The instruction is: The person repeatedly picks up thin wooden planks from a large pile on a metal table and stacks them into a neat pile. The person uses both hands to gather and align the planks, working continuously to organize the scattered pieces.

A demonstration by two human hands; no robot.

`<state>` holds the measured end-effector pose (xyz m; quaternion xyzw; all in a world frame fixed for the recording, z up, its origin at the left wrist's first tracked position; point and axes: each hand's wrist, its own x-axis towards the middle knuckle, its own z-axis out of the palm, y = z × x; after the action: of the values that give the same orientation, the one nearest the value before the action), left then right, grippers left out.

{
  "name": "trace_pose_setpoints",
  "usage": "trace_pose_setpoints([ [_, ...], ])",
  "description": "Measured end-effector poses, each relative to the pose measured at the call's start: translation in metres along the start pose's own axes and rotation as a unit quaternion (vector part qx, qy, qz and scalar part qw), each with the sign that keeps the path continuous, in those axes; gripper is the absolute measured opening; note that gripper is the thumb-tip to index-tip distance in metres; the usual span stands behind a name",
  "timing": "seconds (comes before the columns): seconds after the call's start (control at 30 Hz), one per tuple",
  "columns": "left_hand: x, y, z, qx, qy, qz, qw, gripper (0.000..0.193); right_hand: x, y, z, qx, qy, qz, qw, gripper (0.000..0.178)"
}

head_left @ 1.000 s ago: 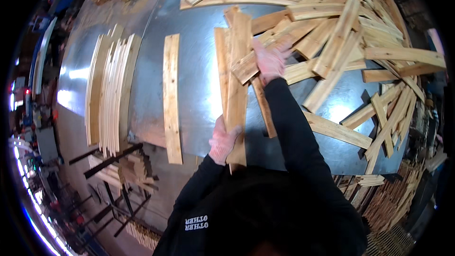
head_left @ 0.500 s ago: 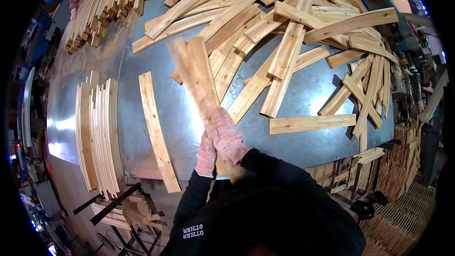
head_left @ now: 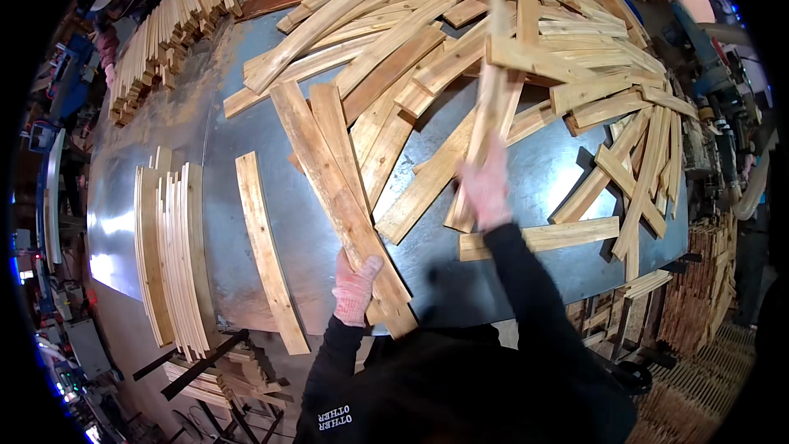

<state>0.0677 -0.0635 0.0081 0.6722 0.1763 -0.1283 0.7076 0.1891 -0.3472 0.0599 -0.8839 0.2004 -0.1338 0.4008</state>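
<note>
Gripping slats (head_left: 341, 197), left hand (head_left: 356, 289); right hand (head_left: 486, 185) lifts another (head_left: 491, 99).

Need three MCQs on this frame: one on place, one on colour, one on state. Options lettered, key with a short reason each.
1. Where does the neat row of slats standing on edge lie?
A. person's left
B. person's right
C. under the loose pile

2. What colour are the gloves?
A. blue
B. pink
C. black

3. What is the right hand doing?
A. resting flat
B. gripping a raised, blurred slat
C. off the table

Key: 1 A, the row sits left of the lone slat. 2 B, seen on the left hand. 3 B, fingers wrap the slat.
</note>
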Motion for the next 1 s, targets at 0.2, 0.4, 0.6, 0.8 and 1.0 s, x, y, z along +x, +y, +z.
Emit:
trace_pose_setpoints([
  [0.2, 0.013, 0.03, 0.047, -0.179, -0.003, -0.091, 0.98, 0.064, -0.152, -0.056, 0.006, 0.036, -0.218, -0.064, 0.973, 0.059],
  [0.4, 0.014, 0.026, 0.035, -0.077, 0.023, -0.062, 0.995, 0.065, 0.065, -0.021, 0.062, 0.023, -0.039, -0.047, 0.998, 0.048],
  [0.6, -0.015, 0.097, 0.01, -0.097, 0.024, -0.081, 0.992, 0.055, 0.175, 0.073, 0.088, -0.093, -0.041, -0.22, 0.97, 0.049],
  [0.8, 0.027, 0.102, 0.005, 0.035, 0.085, -0.008, 0.996, 0.051, 0.02, 0.006, -0.011, 0.504, -0.079, 0.325, 0.796, 0.057],
  [1.0, 0.025, 0.108, 0.109, 0.314, 0.022, -0.079, 0.946, 0.054, -0.104, 0.037, -0.036, 0.155, -0.18, 0.066, 0.969, 0.08],
])
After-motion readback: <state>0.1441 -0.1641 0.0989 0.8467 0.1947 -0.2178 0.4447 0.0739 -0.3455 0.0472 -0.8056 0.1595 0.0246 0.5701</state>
